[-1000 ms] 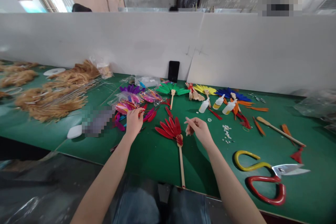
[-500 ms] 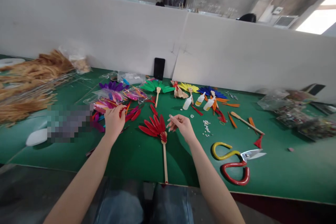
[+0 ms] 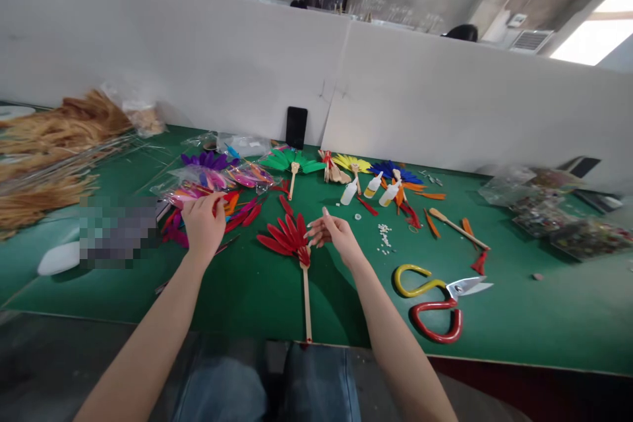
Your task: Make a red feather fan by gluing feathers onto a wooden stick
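Observation:
A red feather fan (image 3: 284, 237) lies in front of me, its feathers spread from a pale wooden handle (image 3: 306, 303) that points toward the table's near edge. Just right of its feathers is my right hand (image 3: 336, 239), thumb lifted away from the loosely curled fingers and nothing visible between them. My left hand (image 3: 204, 223) is over the pile of loose coloured feathers (image 3: 242, 216), pinching a red feather (image 3: 216, 206) that its fingers mostly hide. Another red feather (image 3: 285, 205) rests above the fan.
Green (image 3: 291, 161), yellow (image 3: 352, 163) and blue (image 3: 395, 171) fans line the back, near glue bottles (image 3: 349, 191). Small white beads (image 3: 384, 237) and scissors (image 3: 445, 300) with yellow and red handles lie at right. A phone (image 3: 297, 127) leans on the white partition (image 3: 222, 59).
My right thumb has lifted away from the fingers. My left hand stays at the feather pile with red in its fingers. The whole view has shifted slightly.

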`<state>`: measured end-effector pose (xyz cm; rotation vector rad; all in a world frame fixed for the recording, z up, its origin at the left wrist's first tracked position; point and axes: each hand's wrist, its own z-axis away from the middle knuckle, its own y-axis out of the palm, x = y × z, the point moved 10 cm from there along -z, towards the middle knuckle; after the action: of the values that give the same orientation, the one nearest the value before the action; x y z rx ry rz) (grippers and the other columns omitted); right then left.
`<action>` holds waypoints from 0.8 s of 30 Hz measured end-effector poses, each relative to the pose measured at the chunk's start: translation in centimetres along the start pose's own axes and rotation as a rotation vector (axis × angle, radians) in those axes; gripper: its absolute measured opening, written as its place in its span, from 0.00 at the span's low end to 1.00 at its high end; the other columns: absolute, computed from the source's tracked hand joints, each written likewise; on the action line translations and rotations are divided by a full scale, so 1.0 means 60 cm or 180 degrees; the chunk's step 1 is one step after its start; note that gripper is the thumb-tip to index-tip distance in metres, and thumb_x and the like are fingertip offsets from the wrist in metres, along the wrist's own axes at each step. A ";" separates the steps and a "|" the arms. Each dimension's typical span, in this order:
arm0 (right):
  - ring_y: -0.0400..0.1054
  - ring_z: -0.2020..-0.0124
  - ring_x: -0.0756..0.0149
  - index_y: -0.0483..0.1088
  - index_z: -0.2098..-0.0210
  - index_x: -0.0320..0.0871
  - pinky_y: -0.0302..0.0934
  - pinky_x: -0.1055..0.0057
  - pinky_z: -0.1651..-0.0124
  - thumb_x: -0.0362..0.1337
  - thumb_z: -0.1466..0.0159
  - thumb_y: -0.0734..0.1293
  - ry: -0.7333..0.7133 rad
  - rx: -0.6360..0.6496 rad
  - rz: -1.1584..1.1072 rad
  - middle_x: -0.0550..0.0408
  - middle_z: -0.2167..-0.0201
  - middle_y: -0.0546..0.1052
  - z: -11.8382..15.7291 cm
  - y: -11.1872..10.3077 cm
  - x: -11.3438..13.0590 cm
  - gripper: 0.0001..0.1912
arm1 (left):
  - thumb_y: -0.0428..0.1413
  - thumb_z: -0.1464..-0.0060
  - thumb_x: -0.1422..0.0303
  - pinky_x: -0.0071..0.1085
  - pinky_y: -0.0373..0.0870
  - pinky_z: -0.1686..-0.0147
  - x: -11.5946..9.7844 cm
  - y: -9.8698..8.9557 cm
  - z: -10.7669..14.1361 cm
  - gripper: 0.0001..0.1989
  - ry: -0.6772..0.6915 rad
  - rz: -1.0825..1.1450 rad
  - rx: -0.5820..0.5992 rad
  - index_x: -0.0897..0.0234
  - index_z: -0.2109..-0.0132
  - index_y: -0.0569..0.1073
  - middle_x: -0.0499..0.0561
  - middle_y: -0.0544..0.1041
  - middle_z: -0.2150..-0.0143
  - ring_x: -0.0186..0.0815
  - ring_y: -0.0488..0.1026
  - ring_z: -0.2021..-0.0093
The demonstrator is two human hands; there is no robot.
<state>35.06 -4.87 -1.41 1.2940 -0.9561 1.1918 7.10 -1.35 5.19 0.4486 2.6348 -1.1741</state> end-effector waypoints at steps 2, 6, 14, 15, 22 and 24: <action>0.70 0.82 0.71 0.71 0.73 0.37 0.60 0.78 0.81 0.60 0.42 0.56 0.0042 0.0048 -0.0139 0.50 0.78 0.77 -0.002 0.002 -0.005 0.31 | 0.47 0.43 0.69 0.38 0.57 0.53 -0.007 -0.026 -0.011 0.12 -0.0010 0.0006 -0.0250 0.65 0.58 0.74 0.56 0.76 0.63 0.43 0.70 0.61; 0.66 0.86 0.73 0.68 0.78 0.39 0.58 0.79 0.83 0.58 0.42 0.59 -0.0032 -0.0009 -0.0178 0.56 0.85 0.72 -0.003 -0.001 -0.002 0.27 | 0.47 0.42 0.68 0.41 0.56 0.52 -0.030 -0.078 -0.038 0.12 -0.0059 0.0181 -0.0612 0.64 0.57 0.74 0.56 0.76 0.63 0.43 0.69 0.59; 0.69 0.84 0.73 0.70 0.78 0.37 0.58 0.80 0.83 0.51 0.50 0.70 -0.0152 -0.0187 0.0368 0.53 0.81 0.76 0.003 -0.009 0.010 0.20 | 0.46 0.44 0.71 0.35 0.63 0.57 -0.020 -0.048 -0.085 0.13 -0.0020 0.0331 -0.0011 0.64 0.54 0.71 0.56 0.74 0.60 0.41 0.71 0.60; 0.69 0.84 0.72 0.69 0.78 0.37 0.58 0.80 0.82 0.50 0.50 0.71 -0.0174 -0.0228 0.0367 0.52 0.80 0.77 0.003 -0.011 0.011 0.20 | 0.46 0.44 0.71 0.34 0.64 0.58 -0.007 -0.034 -0.090 0.14 -0.0061 0.0250 0.0151 0.64 0.54 0.71 0.56 0.74 0.61 0.42 0.71 0.60; 0.67 0.87 0.71 0.67 0.82 0.38 0.57 0.79 0.86 0.60 0.45 0.60 -0.0014 -0.0419 0.0132 0.52 0.87 0.74 -0.002 -0.024 0.005 0.29 | 0.49 0.48 0.69 0.33 0.65 0.62 0.048 -0.012 -0.108 0.12 -0.0369 -0.0086 0.0750 0.65 0.57 0.72 0.54 0.76 0.65 0.43 0.73 0.64; 0.66 0.89 0.72 0.66 0.82 0.38 0.56 0.79 0.87 0.60 0.47 0.62 -0.0017 -0.0500 0.0167 0.53 0.88 0.72 -0.003 -0.030 0.005 0.29 | 0.47 0.45 0.64 0.31 0.65 0.65 0.035 -0.012 -0.100 0.14 -0.0380 -0.0017 0.0928 0.63 0.55 0.72 0.52 0.77 0.67 0.41 0.73 0.67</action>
<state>36.88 -4.50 -1.45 1.1539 -1.0716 1.1301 4.44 3.09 8.97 0.4067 2.3743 -1.5442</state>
